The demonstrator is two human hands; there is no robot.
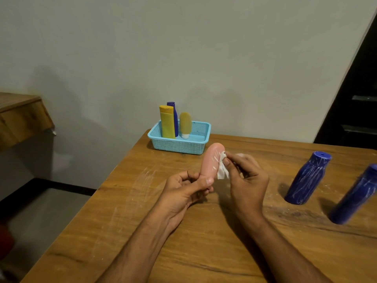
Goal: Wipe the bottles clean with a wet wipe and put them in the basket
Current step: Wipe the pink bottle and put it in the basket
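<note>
Over the near edge of the wooden table [204, 252], both my forearms reach forward. My left hand [183, 189] curls its fingers and thumb around the lower end of a pink bottle [211, 162], holding it upright and slightly tilted above the tabletop. White streaks mark the bottle's side. My right hand [244, 176] pinches a white wet wipe [222, 170] between thumb and fingertips and presses it against the bottle's right flank near the top; a loose corner of the wipe hangs down between my two hands.

To the right, well apart from my hands, two dark blue bottles stand on the table: one blue bottle [308, 178] streaked all over with white marks, and a second blue bottle [355, 197] nearer the picture's edge, blurred and partly cut off. Pale smears and crumbs dot the wood around them and to the left of my hands.

Farther back, at the table's far corner by the wall [183, 58], sits a light blue basket [179, 145]. Inside it stand a yellow bottle [167, 122], a dark blue bottle [174, 117] just behind it, and a small tan tube [185, 124] resting on its white cap.
</note>
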